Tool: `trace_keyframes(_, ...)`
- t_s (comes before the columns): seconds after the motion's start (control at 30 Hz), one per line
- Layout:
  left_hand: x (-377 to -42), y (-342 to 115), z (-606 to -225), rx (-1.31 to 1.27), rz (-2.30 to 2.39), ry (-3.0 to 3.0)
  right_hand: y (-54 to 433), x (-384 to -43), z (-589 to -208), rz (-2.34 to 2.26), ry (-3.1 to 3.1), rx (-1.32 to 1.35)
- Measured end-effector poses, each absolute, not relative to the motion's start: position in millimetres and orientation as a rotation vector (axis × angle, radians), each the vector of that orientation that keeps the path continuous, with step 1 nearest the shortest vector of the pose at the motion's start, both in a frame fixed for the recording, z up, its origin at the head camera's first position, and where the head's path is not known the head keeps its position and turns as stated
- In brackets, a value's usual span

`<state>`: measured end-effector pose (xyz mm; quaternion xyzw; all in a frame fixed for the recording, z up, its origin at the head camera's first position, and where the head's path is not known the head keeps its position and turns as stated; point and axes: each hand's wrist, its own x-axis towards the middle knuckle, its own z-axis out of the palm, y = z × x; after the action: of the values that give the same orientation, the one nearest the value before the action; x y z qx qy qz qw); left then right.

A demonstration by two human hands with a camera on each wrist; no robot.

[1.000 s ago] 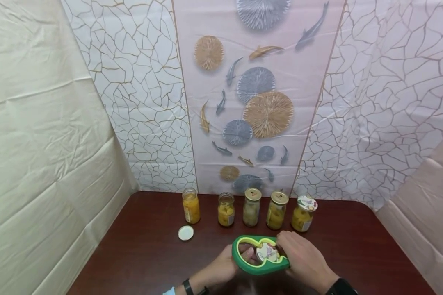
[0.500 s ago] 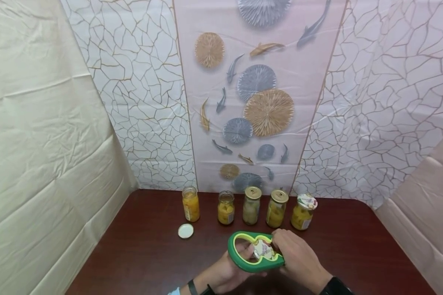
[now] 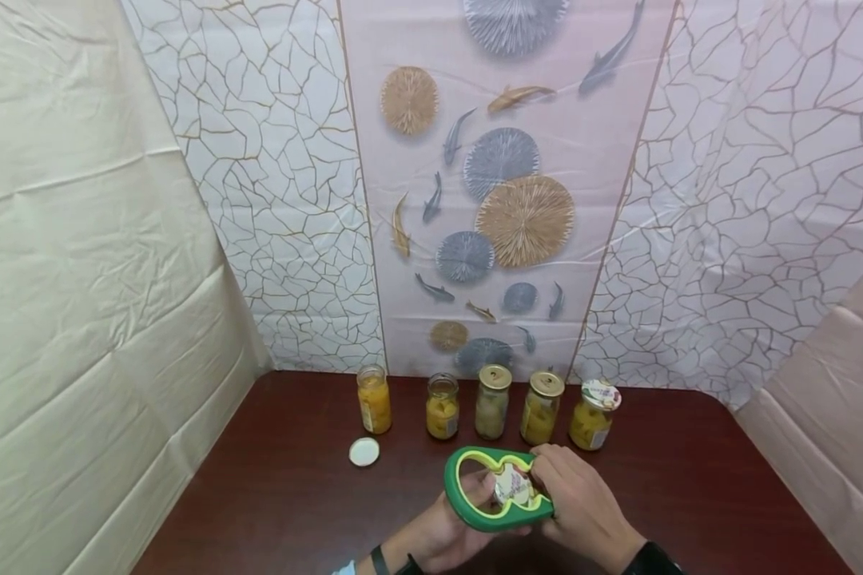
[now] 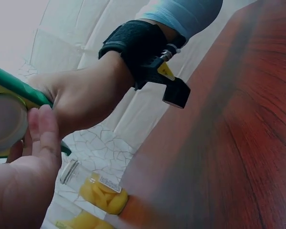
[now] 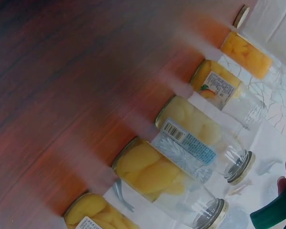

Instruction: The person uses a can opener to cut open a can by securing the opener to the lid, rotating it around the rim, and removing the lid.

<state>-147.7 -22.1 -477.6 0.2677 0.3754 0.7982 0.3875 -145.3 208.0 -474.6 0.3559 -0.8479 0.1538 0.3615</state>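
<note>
My right hand (image 3: 578, 495) grips the handle end of a green jar opener (image 3: 467, 519) with a light yellow-green inner edge. A printed white jar lid (image 3: 512, 484) sits in the opener's narrower notch; its pale underside faces the left wrist camera, with no jar beneath. My left hand (image 3: 449, 531) reaches under the opener, its thumb showing through the wide loop beside the lid. In the left wrist view, the left fingers (image 4: 47, 126) meet the lid's edge, so the lid is pinched there. Both hands hold these pieces above the table, in front of the jars.
Along the back of the dark red table (image 3: 259, 495) stand two lidless fruit jars, one orange (image 3: 374, 406) and one yellow (image 3: 442, 414). Beside them are two gold-lidded jars (image 3: 492, 409) and a white-lidded jar (image 3: 591, 423). A loose lid (image 3: 363, 452) lies at the front left of the row.
Both hands, the opener and the lid have shifted slightly left and up in the head view since one second ago. In the last half second they stay almost still. The jars have not moved.
</note>
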Motion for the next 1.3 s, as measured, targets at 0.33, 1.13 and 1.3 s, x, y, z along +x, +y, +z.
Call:
trace_keyframes(0.33, -144, -18, -470, 0.662, 2.047, 0.974, 206, -144, -477, 0.383, -2.212, 0.873)
trace_keyframes(1.13, -158, -59, -498, 0.681, 2.049, 1.425, 249, -148, -475, 0.328, -2.263, 0.733)
trace_keyframes(1.3, -161, -70, -500, 0.717, 1.917, 1.806, 250, -149, -474, 0.338, -2.219, 0.746)
